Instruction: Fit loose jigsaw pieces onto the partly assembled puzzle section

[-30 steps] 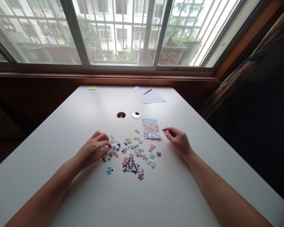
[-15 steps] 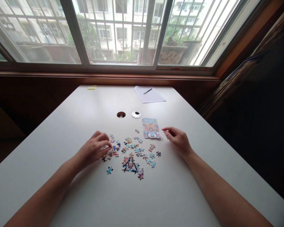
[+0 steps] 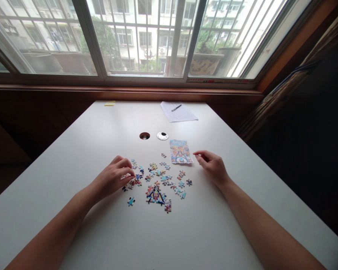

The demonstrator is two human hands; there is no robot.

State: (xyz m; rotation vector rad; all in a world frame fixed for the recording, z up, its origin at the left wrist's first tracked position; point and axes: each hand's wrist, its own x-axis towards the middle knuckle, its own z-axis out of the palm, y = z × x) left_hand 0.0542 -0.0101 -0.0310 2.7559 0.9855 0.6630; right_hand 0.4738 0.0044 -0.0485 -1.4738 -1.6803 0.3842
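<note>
Your left hand (image 3: 116,173) curves over the left edge of the jigsaw pieces (image 3: 166,178), its fingers bent and thumb tip close to the index finger; you can't tell from this view whether a piece is pinched there. Several pieces lie beneath and just beyond those fingertips, and a light-blue jigsaw piece (image 3: 131,201) sits apart, nearer you. Your right hand (image 3: 212,167) rests with its fingers loosely curled, just beside the right edge of the printed picture card (image 3: 181,152); whether its thumb and index finger meet is unclear.

Between your hands, the partly joined jigsaw section (image 3: 156,195) lies flat, to the right of your left fingertips and nearer you, with a pinkish piece (image 3: 168,206) at its lower right corner. Loose pieces spread beyond it, and one dark piece (image 3: 189,182) lies nearest you on the right side.

Farther out on the white counter (image 3: 169,240) you have a round cable hole (image 3: 144,136), a silver ring cover (image 3: 162,136), then papers (image 3: 178,114) bearing a pen (image 3: 176,108).
</note>
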